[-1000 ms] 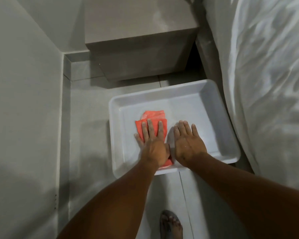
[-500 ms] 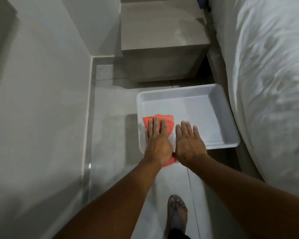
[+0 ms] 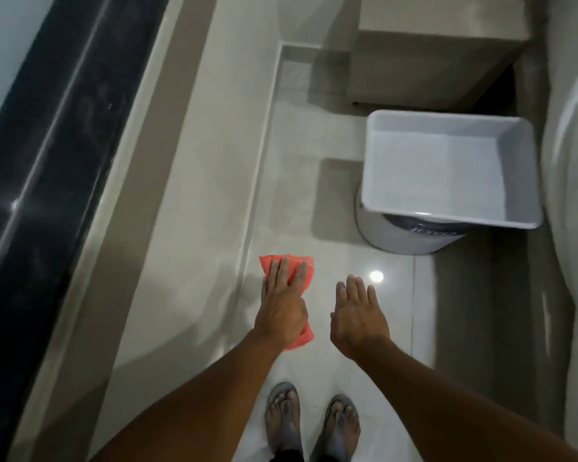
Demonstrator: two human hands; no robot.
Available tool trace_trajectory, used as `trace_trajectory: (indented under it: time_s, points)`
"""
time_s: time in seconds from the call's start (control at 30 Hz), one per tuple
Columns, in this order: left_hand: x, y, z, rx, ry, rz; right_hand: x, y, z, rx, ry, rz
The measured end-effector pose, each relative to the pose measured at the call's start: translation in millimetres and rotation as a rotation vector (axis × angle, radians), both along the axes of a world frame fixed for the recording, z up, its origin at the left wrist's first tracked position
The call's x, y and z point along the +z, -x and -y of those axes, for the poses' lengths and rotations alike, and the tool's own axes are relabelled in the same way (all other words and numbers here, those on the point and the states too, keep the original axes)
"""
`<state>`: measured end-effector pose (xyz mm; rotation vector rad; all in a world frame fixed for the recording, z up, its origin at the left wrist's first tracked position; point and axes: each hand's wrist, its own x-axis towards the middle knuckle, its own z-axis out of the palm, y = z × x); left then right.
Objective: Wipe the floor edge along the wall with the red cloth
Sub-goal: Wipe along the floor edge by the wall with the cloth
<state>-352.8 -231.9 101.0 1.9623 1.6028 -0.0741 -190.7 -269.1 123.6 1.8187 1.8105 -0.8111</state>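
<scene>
My left hand (image 3: 284,301) holds the red cloth (image 3: 306,273), fingers spread over it; cloth shows beyond the fingertips and below the wrist. The hand and cloth hang in the air over the glossy floor, just right of the floor edge (image 3: 247,241) where the tiles meet the grey wall (image 3: 187,208). My right hand (image 3: 357,315) is beside it to the right, fingers straight and apart, holding nothing.
A white tray (image 3: 531,181) rests on a round grey bin (image 3: 411,243) ahead right. A grey cabinet (image 3: 424,68) stands in the far corner. White bedding (image 3: 574,201) fills the right edge. A dark window frame (image 3: 47,161) runs along the left. My sandalled feet (image 3: 311,425) are below.
My left hand lifted the red cloth out of the white tray and carried it left toward the wall. My right hand left the tray. The view swung left and back.
</scene>
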Motion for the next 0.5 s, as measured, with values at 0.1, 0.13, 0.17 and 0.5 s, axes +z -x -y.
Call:
trace_trajectory:
  time_s: [0.1, 0.13, 0.17, 0.5]
  points:
    - [-28.3, 29.7, 25.3, 0.016, 0.014, -0.055, -35.3, 26.9, 16.0, 0.059, 0.009, -0.03]
    - [-39.2, 35.5, 30.8, 0.021, 0.019, -0.066, -47.0, 32.5, 18.9, 0.068, 0.013, -0.039]
    - [-54.8, 42.1, 36.9, 0.02, 0.017, -0.084, -63.7, 38.5, 22.9, 0.071, 0.013, -0.053]
    - [-274.5, 88.1, 51.3, -0.015, -0.089, -0.361, -296.4, 30.6, 32.6, 0.086, -0.072, -0.07]
